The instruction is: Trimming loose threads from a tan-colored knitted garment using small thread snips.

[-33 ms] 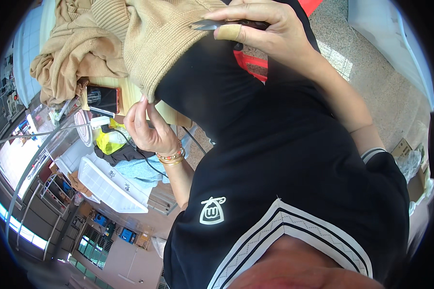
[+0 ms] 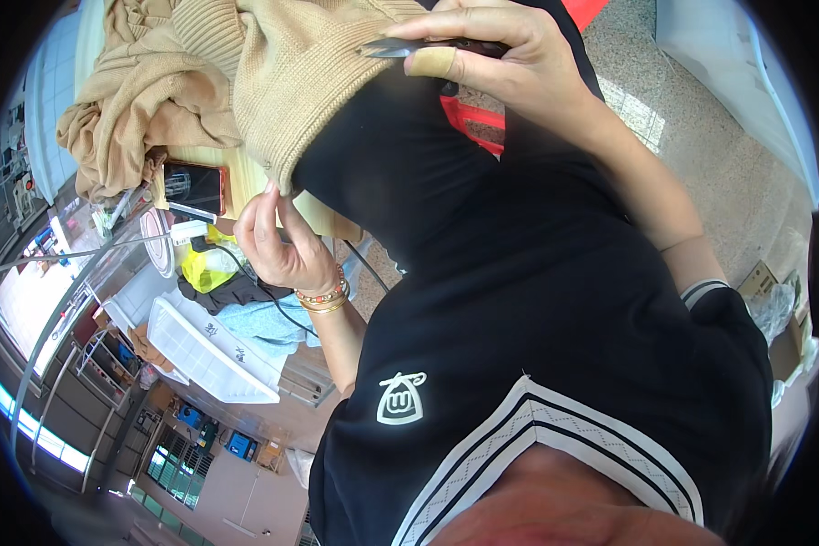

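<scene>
Between the left hand (image 2: 287,250) and right hand (image 2: 528,59), below the tan knit (image 2: 296,82), passage is allowed; leftward, it seems obstructed by a phone (image 2: 194,187).

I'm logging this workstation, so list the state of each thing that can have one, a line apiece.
Tan knit garment: bunched at left, edge spread flatter between the hands
Left hand: pinching the garment's edge
Right hand: closed around snips
Snips: held, blades pointing left
Smartphone: lying face up, screen dark with reflections
Adhesive bandage: wrapped on right thumb
</scene>
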`<state>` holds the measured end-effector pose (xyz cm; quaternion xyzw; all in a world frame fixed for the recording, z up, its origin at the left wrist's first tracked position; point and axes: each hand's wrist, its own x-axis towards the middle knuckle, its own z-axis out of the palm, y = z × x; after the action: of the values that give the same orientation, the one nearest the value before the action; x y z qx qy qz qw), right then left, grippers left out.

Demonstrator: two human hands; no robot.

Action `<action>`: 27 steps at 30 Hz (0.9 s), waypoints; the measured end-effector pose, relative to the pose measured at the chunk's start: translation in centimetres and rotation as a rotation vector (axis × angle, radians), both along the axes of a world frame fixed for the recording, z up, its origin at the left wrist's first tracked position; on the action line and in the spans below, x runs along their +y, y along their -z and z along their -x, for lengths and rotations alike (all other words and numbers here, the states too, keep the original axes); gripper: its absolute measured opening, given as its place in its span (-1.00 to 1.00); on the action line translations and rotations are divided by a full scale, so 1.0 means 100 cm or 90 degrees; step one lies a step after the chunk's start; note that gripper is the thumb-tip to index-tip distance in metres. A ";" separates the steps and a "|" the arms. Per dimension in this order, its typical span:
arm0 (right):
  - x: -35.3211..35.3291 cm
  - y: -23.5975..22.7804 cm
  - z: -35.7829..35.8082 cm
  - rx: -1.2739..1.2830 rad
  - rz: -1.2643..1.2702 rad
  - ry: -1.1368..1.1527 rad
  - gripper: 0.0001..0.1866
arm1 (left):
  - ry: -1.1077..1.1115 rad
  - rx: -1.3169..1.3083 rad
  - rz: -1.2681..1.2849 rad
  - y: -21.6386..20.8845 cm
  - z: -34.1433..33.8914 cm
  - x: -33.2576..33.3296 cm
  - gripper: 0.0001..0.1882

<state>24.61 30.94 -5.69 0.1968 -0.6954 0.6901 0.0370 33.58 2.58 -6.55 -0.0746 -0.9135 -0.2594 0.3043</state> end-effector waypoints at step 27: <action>-0.015 0.050 0.019 0.166 0.404 -0.088 -0.80 | 0.010 0.038 -0.014 0.000 0.002 0.006 -0.72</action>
<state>22.74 29.42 -10.67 0.3090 -0.4204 0.8418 0.1381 33.39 3.21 -6.52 -0.0863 -0.9004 -0.2696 0.3303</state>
